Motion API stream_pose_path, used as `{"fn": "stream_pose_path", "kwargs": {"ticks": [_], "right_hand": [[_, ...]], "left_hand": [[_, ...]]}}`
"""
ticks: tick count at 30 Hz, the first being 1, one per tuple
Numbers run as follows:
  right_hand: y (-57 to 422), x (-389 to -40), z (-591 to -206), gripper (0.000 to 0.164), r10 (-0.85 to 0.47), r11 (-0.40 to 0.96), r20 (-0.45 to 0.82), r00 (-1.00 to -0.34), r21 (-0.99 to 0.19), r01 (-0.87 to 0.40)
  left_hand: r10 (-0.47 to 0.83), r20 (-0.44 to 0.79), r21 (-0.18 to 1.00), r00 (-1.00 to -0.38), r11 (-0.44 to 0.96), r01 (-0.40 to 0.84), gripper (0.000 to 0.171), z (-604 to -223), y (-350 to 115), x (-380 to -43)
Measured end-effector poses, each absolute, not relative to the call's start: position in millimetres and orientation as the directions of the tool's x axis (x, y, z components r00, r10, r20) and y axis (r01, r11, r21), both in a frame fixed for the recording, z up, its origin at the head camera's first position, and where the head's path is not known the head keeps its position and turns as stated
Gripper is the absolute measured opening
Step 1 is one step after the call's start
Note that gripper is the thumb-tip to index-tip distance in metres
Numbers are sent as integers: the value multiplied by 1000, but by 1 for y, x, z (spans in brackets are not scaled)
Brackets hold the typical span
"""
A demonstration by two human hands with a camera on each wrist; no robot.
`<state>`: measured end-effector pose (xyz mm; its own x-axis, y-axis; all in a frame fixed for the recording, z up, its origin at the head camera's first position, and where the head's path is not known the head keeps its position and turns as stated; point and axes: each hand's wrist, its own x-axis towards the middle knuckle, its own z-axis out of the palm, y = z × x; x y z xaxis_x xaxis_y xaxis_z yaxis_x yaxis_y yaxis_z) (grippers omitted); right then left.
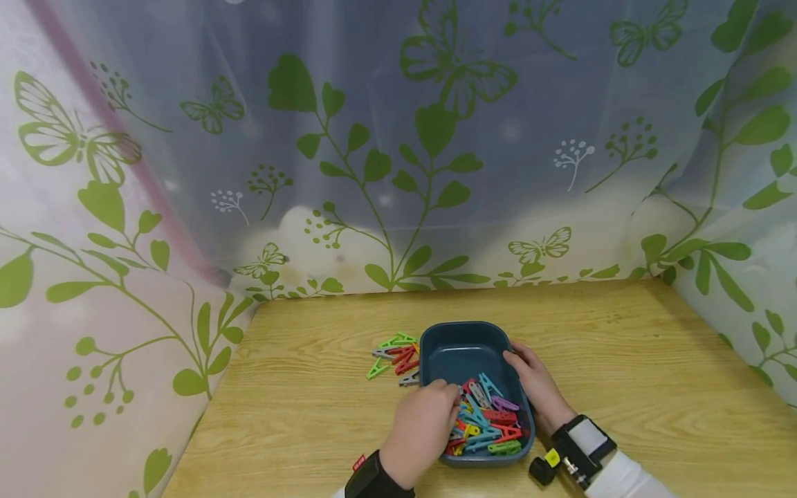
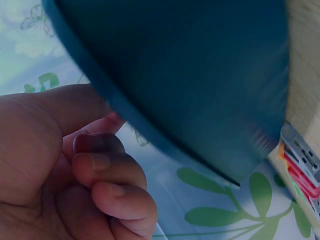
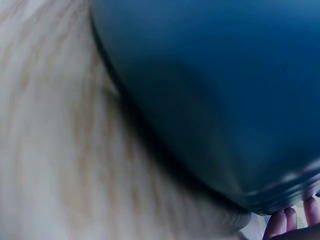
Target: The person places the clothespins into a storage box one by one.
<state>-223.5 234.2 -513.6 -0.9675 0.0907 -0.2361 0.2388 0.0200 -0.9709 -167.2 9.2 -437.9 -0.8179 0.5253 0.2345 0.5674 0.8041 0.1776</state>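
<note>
A dark blue plastic basin sits on the wooden table. Many coloured clothespins are heaped in its near half, while bare floor shows in its far half. My right hand holds the basin's right side, thumb at the rim and fingers along the outer wall. Over the left rim reaches my left hand, its fingertips close to the heap. In the left wrist view several fingers are curled, and the basin wall hides the tips of thumb and forefinger. Whether they pinch a clothespin is hidden.
Left of the basin lies a small loose pile of green, red and grey clothespins. The wooden table extends to both sides. A curtain with leaves and butterflies hangs behind and at the sides.
</note>
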Motion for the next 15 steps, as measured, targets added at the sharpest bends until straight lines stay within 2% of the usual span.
{"fn": "stream_pose_path", "kwargs": {"ticks": [5, 15], "right_hand": [[234, -222, -513, 66, 86, 21, -229, -970, -973, 232], [234, -222, -513, 66, 87, 13, -231, -969, -972, 233]], "left_hand": [[547, 239, 161, -802, 792, 589, 16, -446, 12, -168], [548, 219, 175, -807, 792, 585, 17, -450, 14, -168]]}}
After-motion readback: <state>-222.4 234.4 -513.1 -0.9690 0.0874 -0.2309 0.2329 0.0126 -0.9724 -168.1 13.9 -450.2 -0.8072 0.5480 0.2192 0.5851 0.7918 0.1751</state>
